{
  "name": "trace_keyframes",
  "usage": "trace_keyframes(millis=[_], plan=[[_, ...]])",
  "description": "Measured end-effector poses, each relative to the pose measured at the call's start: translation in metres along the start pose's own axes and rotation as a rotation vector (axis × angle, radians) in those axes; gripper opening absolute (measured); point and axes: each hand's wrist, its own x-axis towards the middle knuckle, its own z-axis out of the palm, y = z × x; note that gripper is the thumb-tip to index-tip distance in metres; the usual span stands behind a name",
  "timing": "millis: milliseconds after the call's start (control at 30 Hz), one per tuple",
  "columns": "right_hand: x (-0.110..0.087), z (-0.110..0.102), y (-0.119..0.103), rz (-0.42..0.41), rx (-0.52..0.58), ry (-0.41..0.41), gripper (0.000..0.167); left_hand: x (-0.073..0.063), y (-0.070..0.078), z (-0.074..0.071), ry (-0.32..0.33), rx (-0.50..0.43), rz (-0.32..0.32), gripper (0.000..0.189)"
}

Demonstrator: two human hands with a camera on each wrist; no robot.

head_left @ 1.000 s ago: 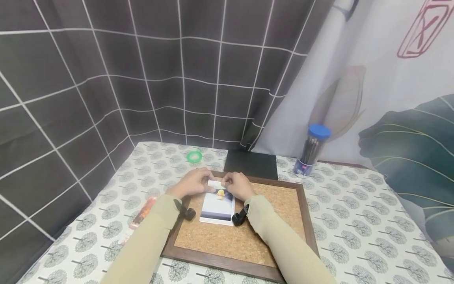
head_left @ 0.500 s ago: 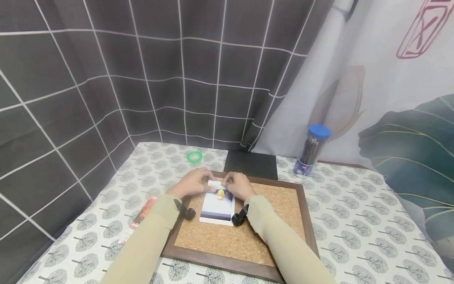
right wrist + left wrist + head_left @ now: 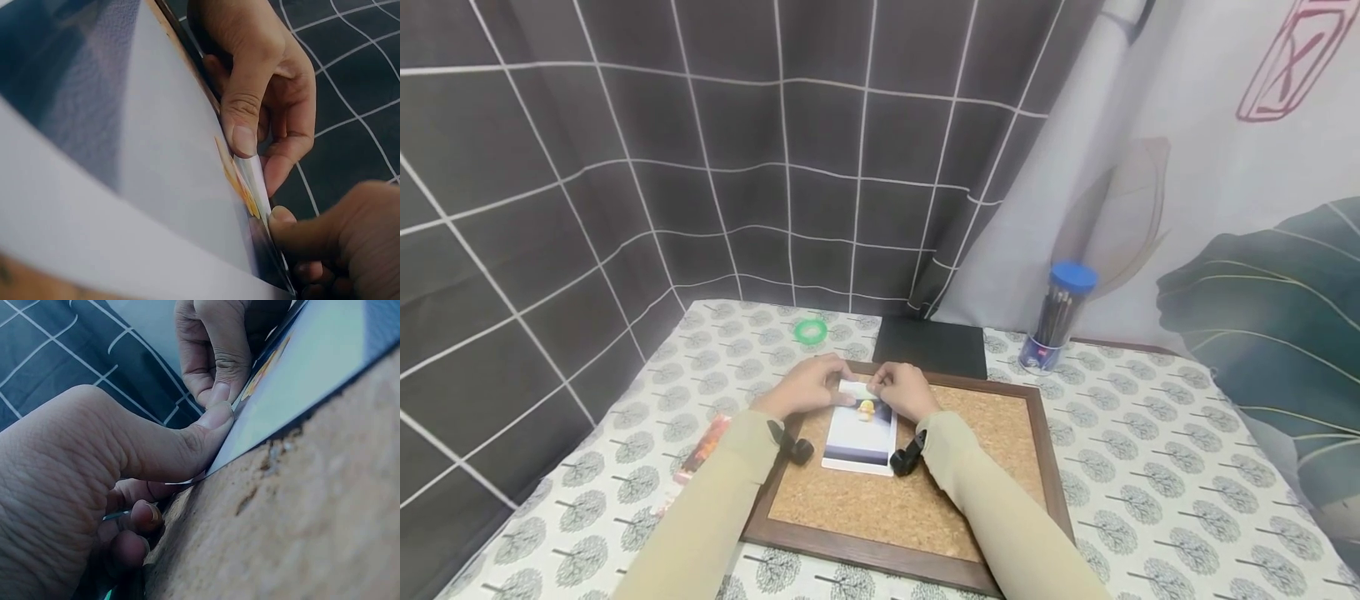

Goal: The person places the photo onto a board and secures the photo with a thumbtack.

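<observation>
A white-bordered photo print with a small yellow figure lies on a wood-framed corkboard, left of its middle. Both hands meet at the photo's far edge. My left hand pinches its far left corner; in the left wrist view, the thumb lies on the print with the fingers curled below. My right hand pinches the same edge just to the right, thumb and fingertips together. In the right wrist view the print bows slightly, and its white border shows between the two hands.
A green tape roll lies behind the board. A black flat panel is at the table's back edge. Right of it stands a blue-lidded clear tube of dark sticks. Reddish printed sheets lie beside the left forearm.
</observation>
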Motion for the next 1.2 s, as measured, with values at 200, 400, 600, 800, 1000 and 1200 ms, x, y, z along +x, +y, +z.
trace_keyframes(millis=[200,400,600,800,1000,1200], plan=[[-0.0002,0.0002,-0.0016,-0.008,-0.023,0.016,0.007,-0.0016,0.0023,-0.0038,-0.009,-0.01,-0.006,0.037],[-0.0028,0.0005,-0.0042,0.004,-0.019,0.018,0.01,-0.0026,0.0015,-0.0038,-0.02,-0.012,-0.013,0.038],[-0.0031,0.0007,-0.0045,0.026,-0.002,0.02,0.008,-0.0028,0.0021,-0.0037,-0.02,-0.02,-0.013,0.037],[-0.0038,-0.001,-0.0049,0.031,0.012,0.021,0.007,-0.0018,0.0028,-0.0034,-0.016,-0.024,-0.007,0.036],[-0.0031,-0.003,-0.0038,0.035,0.019,0.017,0.008,0.0,0.0024,-0.0028,-0.018,-0.011,0.001,0.037],[-0.0022,-0.0026,-0.003,0.036,0.008,0.012,0.006,-0.0006,0.0005,-0.0017,-0.014,-0.011,0.001,0.038]])
